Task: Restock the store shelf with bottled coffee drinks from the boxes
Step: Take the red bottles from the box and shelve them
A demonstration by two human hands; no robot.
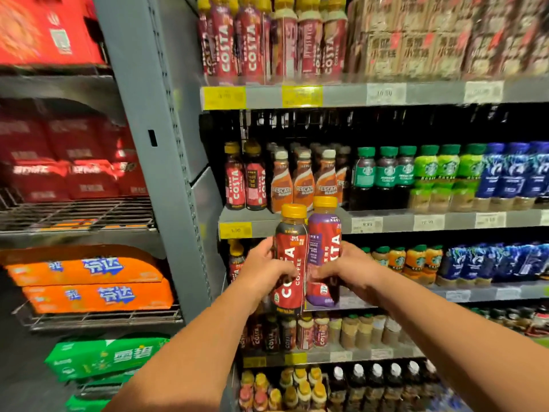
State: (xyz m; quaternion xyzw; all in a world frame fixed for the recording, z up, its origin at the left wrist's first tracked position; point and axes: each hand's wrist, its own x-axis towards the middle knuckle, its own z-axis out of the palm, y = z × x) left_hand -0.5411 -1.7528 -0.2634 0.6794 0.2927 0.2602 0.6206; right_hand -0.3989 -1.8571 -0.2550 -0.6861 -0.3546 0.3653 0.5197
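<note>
My left grip (263, 270) curls round the red Costa bottle (290, 257), my right grip (355, 273) round the purple Costa bottle (324, 248) — both upright, touching, just before the shelf (395, 223). Labels face me, I judge, so they go in front-out.

Both forearms (190, 346) bare to frame edge; left hand (263, 270) & right hand (350, 270) bare too

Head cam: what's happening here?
A person is restocking drinks. The left hand grips a red Costa bottle and the right hand grips a purple bottle. Both bottles are upright and side by side, and neither has been put down yet. Just above them, shelved Costa bottles stand at the left end of a shelf, next to Nescafe bottles.
</note>
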